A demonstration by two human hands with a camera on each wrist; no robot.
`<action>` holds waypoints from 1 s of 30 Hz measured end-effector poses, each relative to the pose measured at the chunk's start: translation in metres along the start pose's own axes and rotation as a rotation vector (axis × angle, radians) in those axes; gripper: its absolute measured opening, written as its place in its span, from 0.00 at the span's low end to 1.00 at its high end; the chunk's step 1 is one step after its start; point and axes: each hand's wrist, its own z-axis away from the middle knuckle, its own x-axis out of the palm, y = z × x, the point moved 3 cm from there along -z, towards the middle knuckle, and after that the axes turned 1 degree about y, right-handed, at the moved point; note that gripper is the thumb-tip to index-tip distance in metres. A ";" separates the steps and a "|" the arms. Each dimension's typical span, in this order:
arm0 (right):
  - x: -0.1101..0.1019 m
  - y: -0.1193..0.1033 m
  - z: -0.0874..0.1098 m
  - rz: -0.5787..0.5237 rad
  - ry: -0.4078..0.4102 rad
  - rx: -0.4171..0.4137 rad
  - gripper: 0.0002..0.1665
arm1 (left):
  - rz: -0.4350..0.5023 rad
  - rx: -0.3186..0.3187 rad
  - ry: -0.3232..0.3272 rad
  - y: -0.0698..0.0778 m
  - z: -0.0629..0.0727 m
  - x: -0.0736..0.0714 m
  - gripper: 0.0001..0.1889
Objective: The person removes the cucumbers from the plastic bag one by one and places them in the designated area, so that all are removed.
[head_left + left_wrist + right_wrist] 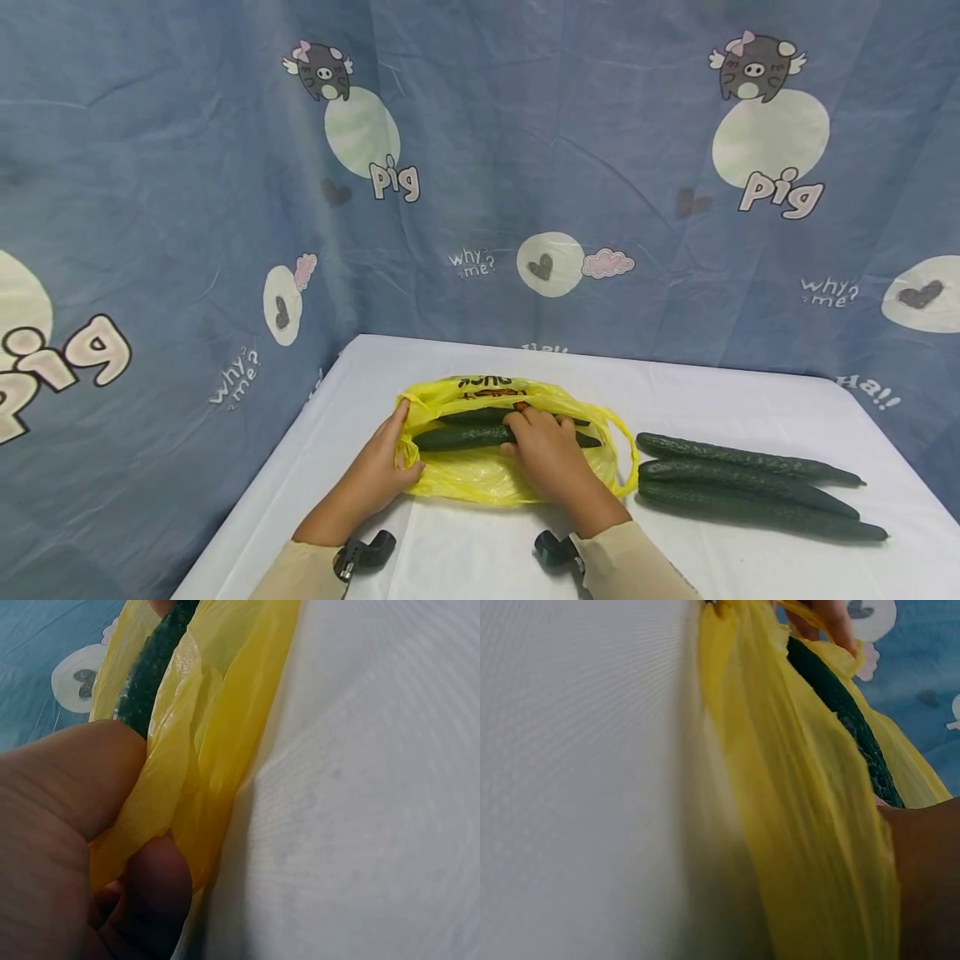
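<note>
A yellow plastic bag (472,482) lies on its side with its mouth spread open. Inside it are two dark green cucumbers, a front one (459,438) and a rear one (472,417) partly covered. My left hand (378,467) grips the bag's left edge; in the left wrist view, thumb and fingers pinch the yellow film (161,784). Reaching into the bag, my right hand (553,454) holds the front cucumber near its right part, fingers over the top and thumb on the near side. In the right wrist view the bag hides most of that hand.
Three more cucumbers (750,483) lie side by side on the white table (757,575), right of the bag. A yellow handle loop (630,442) sticks out toward them. Blue printed cloth (465,167) hangs behind the table and at its left.
</note>
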 end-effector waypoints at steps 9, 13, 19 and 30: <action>-0.006 0.007 -0.001 -0.051 -0.042 0.011 0.23 | 0.012 0.001 0.020 -0.001 -0.002 0.000 0.58; -0.009 0.010 -0.001 -0.092 -0.089 0.017 0.26 | 0.013 -0.021 0.014 -0.003 -0.002 -0.001 0.58; -0.015 0.010 -0.002 -0.160 -0.123 0.021 0.27 | 0.015 -0.038 0.006 -0.004 -0.002 -0.001 0.57; -0.025 -0.011 0.001 -0.210 -0.139 -0.056 0.27 | 0.077 -0.002 -0.001 -0.002 0.001 0.000 0.59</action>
